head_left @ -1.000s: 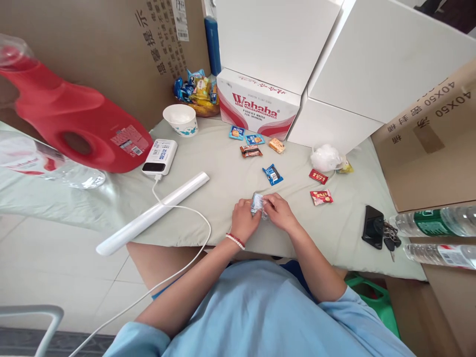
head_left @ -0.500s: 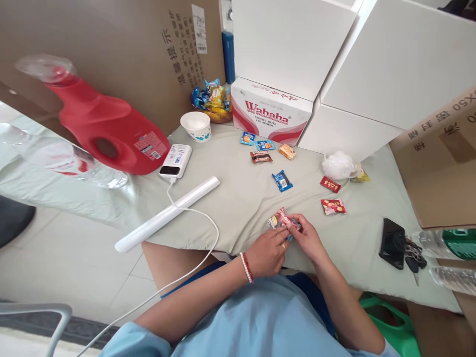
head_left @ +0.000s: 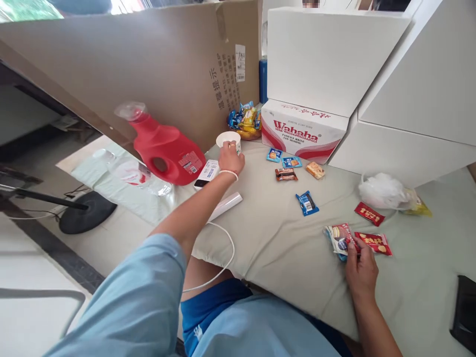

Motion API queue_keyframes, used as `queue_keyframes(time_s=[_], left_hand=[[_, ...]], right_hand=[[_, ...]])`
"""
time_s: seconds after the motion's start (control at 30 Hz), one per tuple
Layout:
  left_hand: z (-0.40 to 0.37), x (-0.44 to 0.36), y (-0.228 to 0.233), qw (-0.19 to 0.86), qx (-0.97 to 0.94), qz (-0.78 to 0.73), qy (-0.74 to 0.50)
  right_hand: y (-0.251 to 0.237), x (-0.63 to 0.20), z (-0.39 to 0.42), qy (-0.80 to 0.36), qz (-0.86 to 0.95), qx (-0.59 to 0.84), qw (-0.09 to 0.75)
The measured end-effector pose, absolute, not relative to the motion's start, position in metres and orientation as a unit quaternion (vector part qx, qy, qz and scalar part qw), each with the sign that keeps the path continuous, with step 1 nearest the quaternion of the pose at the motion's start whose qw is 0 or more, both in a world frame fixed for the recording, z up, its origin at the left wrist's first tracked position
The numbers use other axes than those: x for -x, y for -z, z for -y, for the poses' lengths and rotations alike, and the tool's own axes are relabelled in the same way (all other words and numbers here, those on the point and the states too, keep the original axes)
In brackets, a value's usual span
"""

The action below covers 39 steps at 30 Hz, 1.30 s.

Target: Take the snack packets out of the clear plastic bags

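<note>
My left hand (head_left: 231, 158) reaches to the back of the table, its fingers closed over the near rim of a white paper bowl (head_left: 228, 138). On the right, my right hand (head_left: 361, 265) pinches a snack packet (head_left: 340, 239) with a clear and red wrapper; a bit of blue wrapper shows beneath it. A red snack packet (head_left: 375, 243) lies just beside those fingers, and another small red packet (head_left: 369, 213) is farther back. A blue packet (head_left: 307, 203) lies mid-table. Behind it are a brown packet (head_left: 286, 174), an orange-toned one (head_left: 315, 170) and two light blue ones (head_left: 291, 162).
A basket of wrapped sweets (head_left: 248, 133) stands behind the bowl, by the Wahaha box (head_left: 301, 130). A red jug (head_left: 167, 153), a power bank (head_left: 207, 173) and a white tube (head_left: 226, 205) are at left. A white plastic bag (head_left: 383, 191) sits at right.
My left hand has left the snack packets and moved up and left to the paper bowl. My right hand keeps the packet, now close to the red one. The view has shifted.
</note>
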State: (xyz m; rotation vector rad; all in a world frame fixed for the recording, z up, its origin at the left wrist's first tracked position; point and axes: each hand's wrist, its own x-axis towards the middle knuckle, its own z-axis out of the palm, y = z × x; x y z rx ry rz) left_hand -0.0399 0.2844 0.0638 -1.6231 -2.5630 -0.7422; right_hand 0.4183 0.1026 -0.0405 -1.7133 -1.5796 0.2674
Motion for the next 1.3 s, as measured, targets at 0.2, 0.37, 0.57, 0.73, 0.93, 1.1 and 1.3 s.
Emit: queue_keyframes(time_s=[0.2, 0.37, 0.57, 0.73, 0.93, 1.1, 1.3], left_hand=[[-0.310, 0.054, -0.061, -0.046, 0.528, 0.835, 0.145], [-0.264, -0.024, -0.056, -0.063, 0.669, 0.719, 0.176], [-0.164, -0.137, -0.063, -0.163, 0.812, 0.488, 0.277], [-0.115, -0.193, -0.040, -0.145, 0.858, 0.446, 0.210], [-0.110, -0.206, -0.047, -0.083, 0.882, 0.422, 0.194], [-0.103, -0.214, -0.068, -0.063, 0.907, 0.389, 0.147], [-0.074, -0.228, -0.056, -0.069, 0.940, 0.314, 0.111]], right_hand=[[0.039, -0.416, -0.105, -0.134, 0.606, 0.680, 0.390], [0.027, -0.408, -0.098, -0.221, 0.590, 0.666, 0.399], [0.008, -0.365, -0.077, -0.336, 0.668, 0.555, 0.364], [-0.009, -0.367, -0.067, -0.209, 0.690, 0.602, 0.344], [-0.076, -0.416, -0.065, -0.062, 0.676, 0.628, 0.380], [-0.123, -0.418, -0.091, -0.059, 0.758, 0.557, 0.335], [-0.111, -0.405, -0.122, -0.143, 0.823, 0.549, -0.035]])
